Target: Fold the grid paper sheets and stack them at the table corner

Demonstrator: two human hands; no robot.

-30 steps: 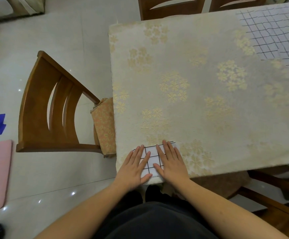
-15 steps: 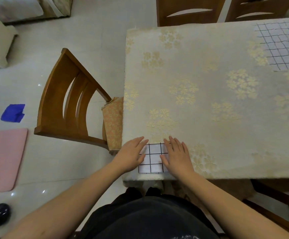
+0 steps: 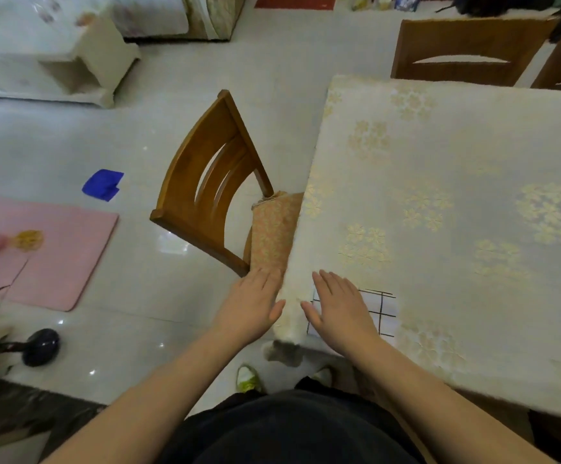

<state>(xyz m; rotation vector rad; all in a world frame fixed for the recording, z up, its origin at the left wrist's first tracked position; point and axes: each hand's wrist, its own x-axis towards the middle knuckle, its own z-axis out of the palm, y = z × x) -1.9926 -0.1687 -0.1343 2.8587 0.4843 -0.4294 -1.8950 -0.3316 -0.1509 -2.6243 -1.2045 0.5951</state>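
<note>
A small folded grid paper sheet (image 3: 381,311), white with black lines, lies at the near left corner of the table (image 3: 456,182), which is covered by a cream cloth with gold flowers. My right hand (image 3: 337,309) rests flat on the paper's left part with straight fingers and hides much of it. My left hand (image 3: 250,308) is flat with straight fingers, off the table's left edge beside the corner, holding nothing. The unfolded grid sheets are out of view.
A wooden chair (image 3: 212,202) with a patterned cushion (image 3: 272,229) stands against the table's left side. Two more chairs (image 3: 470,51) are at the far side. On the floor lie a pink mat (image 3: 41,249), a blue scrap (image 3: 102,184) and a dark round object (image 3: 41,346).
My left hand has slid left off the paper and past the table edge. My right hand has shifted left over the paper. The view has swung left, and the far grid sheets have left the frame.
</note>
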